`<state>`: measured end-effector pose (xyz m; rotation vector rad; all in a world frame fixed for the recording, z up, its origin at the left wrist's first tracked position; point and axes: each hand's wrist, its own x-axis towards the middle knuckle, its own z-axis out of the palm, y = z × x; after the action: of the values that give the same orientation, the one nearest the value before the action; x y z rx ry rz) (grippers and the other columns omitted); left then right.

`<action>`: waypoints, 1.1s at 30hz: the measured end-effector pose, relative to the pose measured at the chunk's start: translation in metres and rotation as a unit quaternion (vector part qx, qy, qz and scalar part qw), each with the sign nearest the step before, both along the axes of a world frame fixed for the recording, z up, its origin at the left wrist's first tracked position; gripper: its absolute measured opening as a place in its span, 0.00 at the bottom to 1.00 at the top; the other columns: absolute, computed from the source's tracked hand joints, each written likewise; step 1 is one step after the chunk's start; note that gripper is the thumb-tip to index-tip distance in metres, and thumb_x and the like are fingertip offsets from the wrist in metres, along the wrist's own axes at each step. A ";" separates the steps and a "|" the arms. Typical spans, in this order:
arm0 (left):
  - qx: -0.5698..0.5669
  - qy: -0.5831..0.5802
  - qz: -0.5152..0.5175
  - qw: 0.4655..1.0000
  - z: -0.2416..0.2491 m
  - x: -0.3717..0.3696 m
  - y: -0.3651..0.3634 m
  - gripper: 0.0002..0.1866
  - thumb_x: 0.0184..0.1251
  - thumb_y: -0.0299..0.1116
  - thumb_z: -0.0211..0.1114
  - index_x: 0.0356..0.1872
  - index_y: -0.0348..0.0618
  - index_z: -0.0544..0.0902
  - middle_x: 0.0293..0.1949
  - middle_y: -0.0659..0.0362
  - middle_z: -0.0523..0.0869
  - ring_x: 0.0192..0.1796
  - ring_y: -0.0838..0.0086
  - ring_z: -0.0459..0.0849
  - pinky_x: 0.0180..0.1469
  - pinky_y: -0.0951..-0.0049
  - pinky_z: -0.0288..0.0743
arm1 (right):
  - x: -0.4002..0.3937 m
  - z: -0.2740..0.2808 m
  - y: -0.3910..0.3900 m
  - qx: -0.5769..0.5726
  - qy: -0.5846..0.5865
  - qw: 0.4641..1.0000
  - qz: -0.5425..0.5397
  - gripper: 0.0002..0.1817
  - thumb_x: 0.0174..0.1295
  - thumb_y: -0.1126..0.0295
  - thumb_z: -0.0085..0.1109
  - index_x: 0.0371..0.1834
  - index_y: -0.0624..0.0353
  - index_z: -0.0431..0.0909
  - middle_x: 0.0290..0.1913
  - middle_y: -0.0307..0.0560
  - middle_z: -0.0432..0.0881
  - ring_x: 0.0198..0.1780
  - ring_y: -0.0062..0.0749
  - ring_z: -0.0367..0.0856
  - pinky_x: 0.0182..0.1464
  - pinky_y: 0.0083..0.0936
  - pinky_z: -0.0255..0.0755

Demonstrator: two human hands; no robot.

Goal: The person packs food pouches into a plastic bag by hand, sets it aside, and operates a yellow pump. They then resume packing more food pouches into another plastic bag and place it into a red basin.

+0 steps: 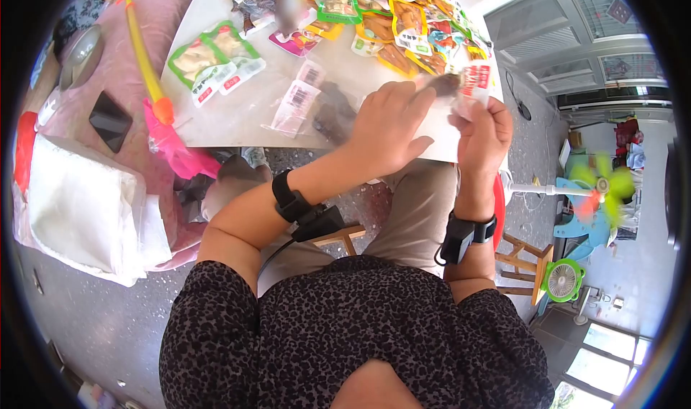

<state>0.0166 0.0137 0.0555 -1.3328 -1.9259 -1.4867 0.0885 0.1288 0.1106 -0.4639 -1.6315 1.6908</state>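
Note:
My right hand (486, 134) is closed, pinching a small snack packet (475, 81) with red-and-white print and dark contents near the table's right edge. My left hand (392, 124) reaches across from the left, its fingers stretched toward the packet's dark end and its thumb apart. Those fingertips overlap the packet's near side in this view and are slightly blurred. Left of my left hand, clear packets with white labels (296, 99) and dark contents lie on the white table (237, 124).
Many colourful snack packets (378, 27) are heaped at the table's far side. Green-edged packets (209, 57) lie at the left. Beside the table, a pink-covered surface holds a phone (110, 121) and a yellow stick (144, 56) with pink plastic. A fan (601, 186) stands at right.

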 end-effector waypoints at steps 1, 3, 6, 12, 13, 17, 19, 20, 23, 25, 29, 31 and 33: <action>0.006 0.001 0.003 1.000 -0.002 0.000 0.002 0.30 0.39 0.34 0.64 0.47 0.36 0.66 0.40 0.48 0.72 0.37 0.59 0.73 0.40 0.66 0.68 | -0.001 0.000 -0.012 0.008 -0.008 1.000 0.007 0.04 0.54 0.77 0.46 0.32 0.65 0.67 0.28 0.47 0.76 0.27 0.24 0.75 0.29 0.21 0.72; 0.033 -0.032 0.009 0.999 -0.006 0.000 0.005 0.29 0.39 0.32 0.64 0.47 0.36 0.66 0.41 0.48 0.72 0.37 0.60 0.74 0.39 0.66 0.69 | 0.000 -0.001 -0.030 0.031 -0.007 0.999 0.043 0.05 0.55 0.78 0.45 0.34 0.65 0.66 0.29 0.46 0.76 0.29 0.21 0.74 0.31 0.17 0.71; 0.051 -0.116 -0.014 0.992 -0.007 -0.010 0.001 0.27 0.40 0.29 0.62 0.47 0.37 0.66 0.42 0.50 0.72 0.36 0.62 0.75 0.38 0.68 0.70 | 0.003 -0.008 -0.036 0.128 -0.010 0.986 0.103 0.06 0.54 0.80 0.47 0.35 0.64 0.65 0.31 0.43 0.74 0.31 0.17 0.71 0.34 0.13 0.67; 0.037 -0.188 -0.054 0.980 -0.002 -0.011 -0.002 0.19 0.48 0.28 0.57 0.44 0.38 0.69 0.34 0.51 0.77 0.33 0.69 0.78 0.35 0.73 0.71 | 0.013 -0.004 -0.046 0.180 -0.034 0.967 0.179 0.14 0.52 0.80 0.50 0.43 0.64 0.64 0.34 0.40 0.73 0.35 0.18 0.70 0.38 0.15 0.66; 0.031 -0.245 -0.080 0.966 0.001 -0.009 -0.004 0.17 0.51 0.29 0.55 0.43 0.37 0.70 0.32 0.51 0.78 0.32 0.71 0.78 0.35 0.74 0.71 | 0.016 -0.004 -0.040 0.185 -0.044 0.974 0.127 0.13 0.53 0.79 0.49 0.43 0.65 0.64 0.36 0.41 0.73 0.36 0.19 0.71 0.39 0.16 0.66; 0.081 -0.551 -0.251 0.792 0.000 -0.011 -0.005 0.13 0.58 0.32 0.49 0.40 0.32 0.71 0.27 0.53 0.79 0.29 0.75 0.78 0.35 0.76 0.72 | 0.019 -0.018 0.006 0.188 -0.037 0.978 -0.084 0.13 0.55 0.76 0.46 0.44 0.67 0.63 0.42 0.48 0.72 0.43 0.26 0.70 0.43 0.20 0.65; 0.095 -0.601 -0.340 0.717 -0.007 -0.019 -0.002 0.13 0.59 0.32 0.48 0.36 0.30 0.72 0.29 0.54 0.79 0.29 0.75 0.78 0.33 0.76 0.73 | 0.027 -0.025 0.025 0.045 -0.036 0.997 -0.055 0.14 0.56 0.73 0.46 0.44 0.67 0.62 0.44 0.50 0.70 0.47 0.28 0.69 0.44 0.21 0.65; 0.113 -0.608 -0.386 0.684 -0.007 -0.020 -0.002 0.12 0.59 0.32 0.49 0.36 0.31 0.72 0.29 0.54 0.79 0.29 0.75 0.78 0.32 0.76 0.73 | 0.033 -0.024 0.029 -0.052 -0.032 0.998 0.001 0.14 0.57 0.72 0.46 0.44 0.67 0.63 0.44 0.50 0.70 0.47 0.28 0.69 0.44 0.21 0.65; 0.119 -0.645 -0.452 0.604 -0.010 -0.015 0.000 0.12 0.59 0.33 0.49 0.36 0.33 0.73 0.28 0.55 0.79 0.29 0.76 0.78 0.31 0.76 0.73 | 0.041 -0.020 0.024 -0.233 -0.015 0.964 0.131 0.11 0.59 0.69 0.43 0.40 0.65 0.66 0.37 0.46 0.72 0.40 0.28 0.71 0.41 0.23 0.67; 0.048 -0.620 -0.434 0.653 -0.010 -0.013 0.001 0.12 0.59 0.34 0.50 0.35 0.34 0.73 0.27 0.57 0.78 0.27 0.77 0.77 0.30 0.77 0.72 | 0.049 -0.032 0.038 -0.239 0.012 0.956 0.173 0.08 0.58 0.71 0.43 0.37 0.64 0.67 0.32 0.46 0.73 0.35 0.30 0.72 0.39 0.26 0.69; -0.026 -0.548 -0.388 0.741 -0.005 -0.025 -0.004 0.10 0.60 0.35 0.50 0.34 0.38 0.72 0.26 0.61 0.76 0.24 0.79 0.74 0.28 0.79 0.70 | 0.057 -0.030 0.046 -0.240 -0.041 0.968 0.053 0.03 0.57 0.74 0.44 0.31 0.62 0.67 0.23 0.44 0.71 0.28 0.28 0.71 0.33 0.22 0.68; 0.004 -0.579 -0.389 0.717 -0.008 -0.026 -0.003 0.09 0.59 0.35 0.50 0.33 0.39 0.72 0.25 0.62 0.75 0.23 0.80 0.73 0.27 0.80 0.70 | 0.057 -0.035 0.044 -0.253 -0.019 0.965 0.068 0.04 0.58 0.73 0.44 0.31 0.62 0.67 0.24 0.44 0.71 0.28 0.28 0.69 0.34 0.22 0.67; 0.002 -0.607 -0.375 0.701 -0.013 -0.021 0.003 0.09 0.59 0.34 0.50 0.31 0.39 0.72 0.25 0.62 0.75 0.23 0.80 0.73 0.26 0.80 0.69 | 0.062 -0.042 0.041 -0.268 0.004 0.960 0.078 0.04 0.58 0.73 0.43 0.30 0.62 0.66 0.26 0.44 0.70 0.28 0.28 0.68 0.35 0.22 0.66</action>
<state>-0.0040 0.0164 0.0425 -1.2635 -1.9485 -3.4386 0.1501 0.1698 0.0687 -0.5957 -1.2116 2.2564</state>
